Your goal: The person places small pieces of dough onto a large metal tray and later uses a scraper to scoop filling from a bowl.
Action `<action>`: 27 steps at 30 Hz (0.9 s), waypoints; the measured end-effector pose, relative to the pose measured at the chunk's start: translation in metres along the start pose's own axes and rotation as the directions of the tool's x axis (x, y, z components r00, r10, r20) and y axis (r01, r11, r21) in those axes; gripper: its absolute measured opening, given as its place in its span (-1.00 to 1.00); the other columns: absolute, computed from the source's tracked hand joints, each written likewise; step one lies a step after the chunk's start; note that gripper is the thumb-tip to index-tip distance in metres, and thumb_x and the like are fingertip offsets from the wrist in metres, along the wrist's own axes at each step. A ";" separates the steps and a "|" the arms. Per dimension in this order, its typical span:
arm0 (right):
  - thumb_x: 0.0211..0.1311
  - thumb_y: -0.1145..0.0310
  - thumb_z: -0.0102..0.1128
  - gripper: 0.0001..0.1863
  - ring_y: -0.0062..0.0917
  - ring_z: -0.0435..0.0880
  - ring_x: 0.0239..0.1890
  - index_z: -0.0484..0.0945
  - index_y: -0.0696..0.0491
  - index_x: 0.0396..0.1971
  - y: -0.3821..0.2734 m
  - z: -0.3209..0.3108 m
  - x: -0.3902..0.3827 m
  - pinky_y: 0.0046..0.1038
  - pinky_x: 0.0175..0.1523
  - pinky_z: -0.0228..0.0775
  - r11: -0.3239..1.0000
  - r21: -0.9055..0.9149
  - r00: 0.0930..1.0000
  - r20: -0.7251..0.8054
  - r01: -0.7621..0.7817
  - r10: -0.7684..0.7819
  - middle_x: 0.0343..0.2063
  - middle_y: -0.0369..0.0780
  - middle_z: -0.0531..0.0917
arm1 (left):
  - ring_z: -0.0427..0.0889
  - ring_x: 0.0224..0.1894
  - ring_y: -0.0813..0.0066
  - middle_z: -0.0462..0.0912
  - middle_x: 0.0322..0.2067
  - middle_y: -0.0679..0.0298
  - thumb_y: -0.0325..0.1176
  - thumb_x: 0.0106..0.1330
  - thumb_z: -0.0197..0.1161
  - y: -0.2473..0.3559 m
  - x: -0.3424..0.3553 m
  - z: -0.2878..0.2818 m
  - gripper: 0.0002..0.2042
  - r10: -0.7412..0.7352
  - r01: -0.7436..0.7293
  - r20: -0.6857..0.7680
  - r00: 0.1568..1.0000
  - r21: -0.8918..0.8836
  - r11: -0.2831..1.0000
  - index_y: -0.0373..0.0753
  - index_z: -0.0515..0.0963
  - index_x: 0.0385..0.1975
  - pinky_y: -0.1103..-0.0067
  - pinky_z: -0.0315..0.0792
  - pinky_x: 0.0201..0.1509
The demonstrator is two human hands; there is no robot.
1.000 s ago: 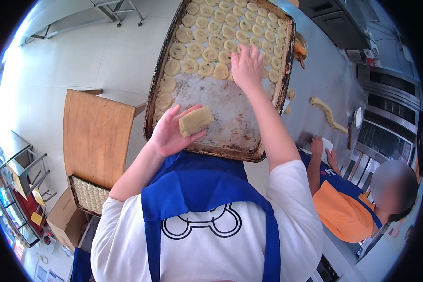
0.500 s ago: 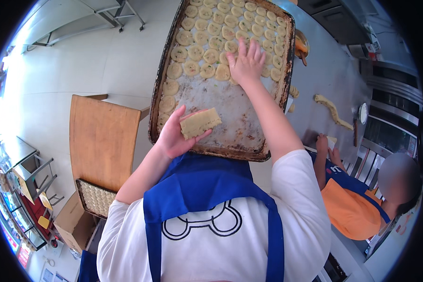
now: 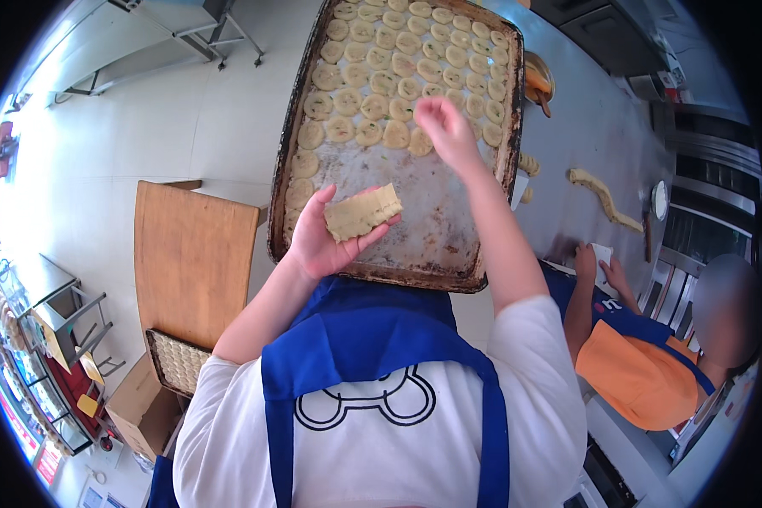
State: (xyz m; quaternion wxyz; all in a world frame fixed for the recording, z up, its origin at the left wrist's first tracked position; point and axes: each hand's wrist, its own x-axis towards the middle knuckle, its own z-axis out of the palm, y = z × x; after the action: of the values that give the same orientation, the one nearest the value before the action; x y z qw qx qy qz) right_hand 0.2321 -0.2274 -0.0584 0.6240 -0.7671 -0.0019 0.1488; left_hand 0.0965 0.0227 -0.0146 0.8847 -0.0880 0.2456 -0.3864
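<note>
Cupping a dough block (image 3: pixel 364 212) above a tray (image 3: pixel 436 216) of pale discs (image 3: pixel 396 134)

A person in a blue apron (image 3: pixel 368 339) works over a dark-rimmed baking tray, its far part filled with rows of flattened discs, some flecked green. A short line of discs runs nearer along the left edge; the rest, toward the near right corner, is bare, stained metal. The left hand (image 3: pixel 317 245) is turned palm up, wrapped loosely on the dough block, thumb at its left end and fingers beneath, between the discs and the tray's near edge. The right hand (image 3: pixel 446 127) is over the nearest rows, fingers curled in together; whether anything is between them cannot be told. Just beyond the tray's right edge, a bowl (image 3: pixel 538 80) holds something orange and a brown handle. On the grey worktop (image 3: pixel 559 207) lie a dough strip (image 3: pixel 605 201) and, near its far end, a white round dish (image 3: pixel 661 201), its contents unclear. A second tray (image 3: pixel 178 362), packed with small pale pieces, sits at the near edge of a wooden table (image 3: pixel 193 262), beside an open cardboard box (image 3: pixel 144 406). At right, a co-worker in orange (image 3: pixel 639 372) stands at the worktop's edge.
</note>
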 end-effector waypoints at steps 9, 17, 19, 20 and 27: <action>0.27 0.45 0.30 -0.59 -0.58 0.71 -0.25 0.49 0.12 0.10 -0.026 0.023 -0.112 -0.53 -0.09 0.53 0.890 0.346 0.919 0.358 -0.297 0.168 -0.27 -0.20 0.71 | 0.32 0.34 -0.06 0.32 0.29 -0.08 0.06 0.45 -0.08 0.002 0.015 -0.001 -0.34 -0.034 0.047 -0.066 0.997 0.213 0.976 -0.36 0.21 0.35 0.25 0.29 0.41; 0.17 0.46 0.34 -0.67 -0.56 0.73 -0.31 0.58 0.17 -0.06 -0.023 0.011 -0.106 -0.51 -0.14 0.55 0.980 -0.117 0.938 0.291 -0.161 0.189 -0.34 -0.18 0.72 | 0.35 0.31 -0.10 0.36 0.25 -0.09 0.01 0.49 -0.14 -0.005 0.026 -0.012 -0.39 0.075 0.008 -0.213 0.974 0.365 0.931 -0.38 0.23 0.33 0.26 0.30 0.39; 0.13 0.42 0.37 -0.68 -0.51 0.73 -0.34 0.60 0.14 -0.09 -0.017 0.002 -0.089 -0.49 -0.16 0.55 0.963 -0.242 0.986 0.090 -0.117 0.142 -0.32 -0.18 0.71 | 0.32 0.32 -0.14 0.35 0.26 -0.11 0.01 0.49 -0.13 -0.007 0.029 -0.017 -0.39 0.130 -0.034 -0.243 0.961 0.364 0.931 -0.38 0.22 0.33 0.24 0.29 0.40; 0.12 0.39 0.38 -0.68 -0.49 0.73 -0.35 0.62 0.13 -0.11 -0.012 -0.003 -0.080 -0.48 -0.18 0.55 0.947 -0.302 0.994 -0.012 -0.106 0.108 -0.30 -0.18 0.71 | 0.32 0.32 -0.15 0.35 0.26 -0.10 0.00 0.49 -0.15 -0.008 0.030 -0.016 -0.40 0.134 -0.039 -0.247 0.960 0.353 0.935 -0.38 0.23 0.33 0.24 0.28 0.41; 0.10 0.23 0.39 -0.68 -0.34 0.68 -0.28 0.64 0.05 -0.18 0.003 -0.023 -0.048 -0.33 -0.15 0.54 0.655 -0.751 0.979 -0.057 0.088 -0.198 -0.24 -0.19 0.63 | 0.37 0.28 -0.05 0.40 0.23 -0.01 -0.07 0.52 -0.14 -0.006 0.020 -0.013 -0.47 0.113 -0.027 -0.231 0.966 0.347 0.938 -0.34 0.26 0.31 0.25 0.28 0.39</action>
State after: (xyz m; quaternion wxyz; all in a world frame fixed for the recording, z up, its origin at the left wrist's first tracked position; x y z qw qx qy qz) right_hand 0.1912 -0.2587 -0.0468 0.2651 -0.9602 -0.0811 0.0336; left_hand 0.0973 0.0042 -0.0313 0.8621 0.1242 0.2866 -0.3990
